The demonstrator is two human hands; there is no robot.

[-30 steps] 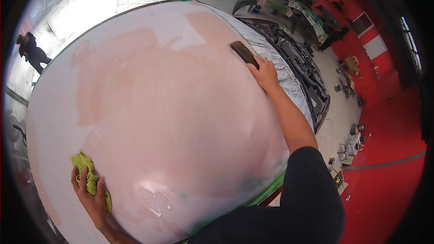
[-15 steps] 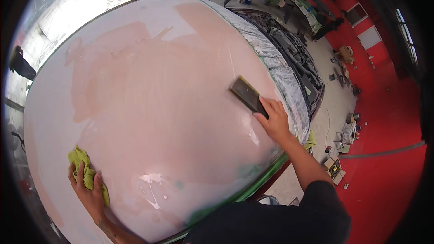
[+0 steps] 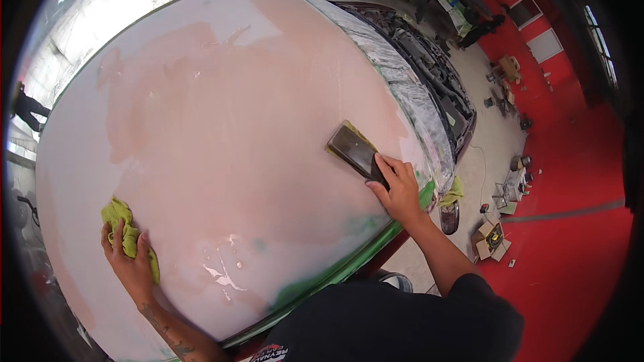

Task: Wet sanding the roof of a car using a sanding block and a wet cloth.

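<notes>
Block (image 3: 355, 153) and right hand (image 3: 399, 193) have slid from the panel's 1 o'clock toward 3 o'clock, nearer the body, since a second ago; the left hand (image 3: 131, 260) has stayed at 8 o'clock, over the cloth (image 3: 118, 213). The right hand grips the block's near end, thumb on one side; the left has its fingers bent round the cloth, pressing it to the panel.

For a good stroke, I'd keep the block flat, spread pressure toward its far end, overlap each pass and ease off by the plastic sheet (image 3: 409, 94) at 2 o'clock.

Panel (image 3: 221, 127): broad and curved, filling the middle of view below the chest's 12 o'clock. Dull salmon-pink covers its centre, paler lilac-white its 9 and 12 o'clock margins, green its edge around 5. Glossy wet splashes lie at 6 o'clock. Block: dark, oblong, with a yellowish layer beneath.
</notes>
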